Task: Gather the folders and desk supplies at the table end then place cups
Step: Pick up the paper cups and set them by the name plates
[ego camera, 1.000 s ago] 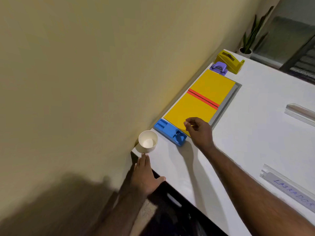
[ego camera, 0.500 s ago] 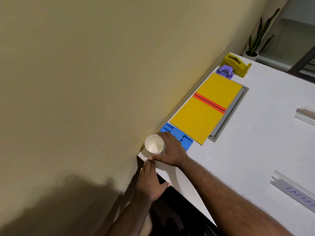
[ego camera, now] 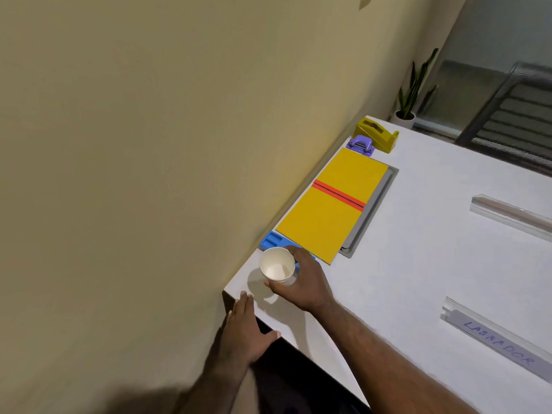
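Right now the right hand [ego camera: 301, 282] wraps its fingers round the paper cup [ego camera: 277, 265] near the table's [ego camera: 418, 264] wall-side corner; the left hand [ego camera: 245, 330] rests flat on the edge. Squeezing too hard could crumple it, or it could clip the blue organiser [ego camera: 273, 241].

We count on the counter [ego camera: 433, 264]: one paper cup [ego camera: 277, 265], one yellow folder [ego camera: 328, 210], one grey tray [ego camera: 372, 210], one blue stapler [ego camera: 273, 241], one purple punch [ego camera: 360, 144], one tape dispenser [ego camera: 377, 133], two clear name holders [ego camera: 495, 343].
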The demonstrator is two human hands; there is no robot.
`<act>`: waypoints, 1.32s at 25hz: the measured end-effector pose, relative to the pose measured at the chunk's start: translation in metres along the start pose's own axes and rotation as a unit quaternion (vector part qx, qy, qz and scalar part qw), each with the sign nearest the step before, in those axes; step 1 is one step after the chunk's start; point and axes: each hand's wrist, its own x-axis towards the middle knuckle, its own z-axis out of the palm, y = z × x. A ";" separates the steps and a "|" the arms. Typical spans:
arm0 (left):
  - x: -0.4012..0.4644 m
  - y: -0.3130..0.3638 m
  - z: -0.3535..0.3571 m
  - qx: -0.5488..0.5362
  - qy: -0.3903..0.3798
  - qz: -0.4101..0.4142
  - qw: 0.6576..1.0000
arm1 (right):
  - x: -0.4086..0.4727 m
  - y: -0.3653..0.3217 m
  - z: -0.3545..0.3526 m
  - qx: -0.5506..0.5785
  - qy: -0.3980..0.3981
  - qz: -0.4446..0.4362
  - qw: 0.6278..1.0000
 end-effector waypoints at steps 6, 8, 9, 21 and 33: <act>-0.019 0.004 -0.023 0.012 -0.038 0.042 0.998 | -0.045 -0.016 -0.065 -0.018 0.078 0.018 0.997; -0.036 0.008 -0.031 -0.006 -0.016 0.067 0.998 | -0.062 -0.028 -0.083 -0.012 0.102 0.025 0.994; -0.045 0.011 -0.036 -0.023 -0.007 0.082 0.996 | -0.072 -0.034 -0.090 -0.007 0.112 0.030 0.993; -0.184 0.101 -0.086 -0.215 -0.029 0.329 0.919 | -0.228 -0.125 -0.165 0.031 0.248 0.047 0.967; -0.247 0.226 -0.033 -0.248 -0.100 0.445 0.855 | -0.318 -0.110 -0.251 0.008 0.347 0.089 0.934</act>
